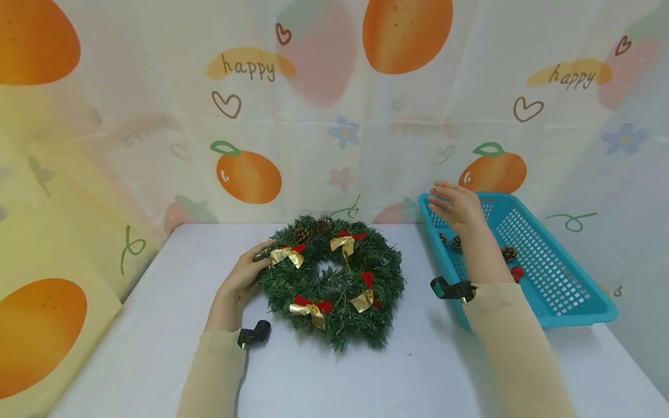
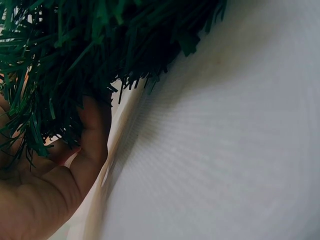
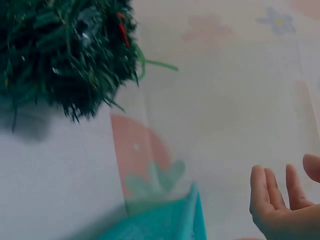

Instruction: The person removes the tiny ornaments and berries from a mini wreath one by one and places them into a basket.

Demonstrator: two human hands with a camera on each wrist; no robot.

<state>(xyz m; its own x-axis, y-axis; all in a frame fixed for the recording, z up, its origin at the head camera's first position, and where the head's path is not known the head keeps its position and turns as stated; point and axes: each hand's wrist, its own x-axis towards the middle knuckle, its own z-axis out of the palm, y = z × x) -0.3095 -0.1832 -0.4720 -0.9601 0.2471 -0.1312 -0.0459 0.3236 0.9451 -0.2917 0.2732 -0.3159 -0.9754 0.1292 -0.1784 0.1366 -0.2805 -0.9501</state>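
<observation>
A green wreath (image 1: pixel 385 270) lies on the white table, with several red and gold bows (image 1: pixel 312 310) on it and brown pine cones (image 1: pixel 302 234) at its far side. My left hand (image 1: pixel 244 275) grips the wreath's left edge; in the left wrist view, curled fingers (image 2: pixel 92 137) reach in under the dark green needles (image 2: pixel 95 45). Over the near-left side of a blue basket (image 1: pixel 567 319) my right hand (image 1: pixel 456 205) is raised. Its fingers are spread and hold nothing, as the right wrist view shows too.
Inside the basket lie pine cones (image 1: pixel 509 253) and a small red piece (image 1: pixel 517 273). A printed cloth (image 1: pixel 387 139) hangs behind the table (image 1: pixel 324 383). Each wrist carries a black camera (image 1: pixel 255 333).
</observation>
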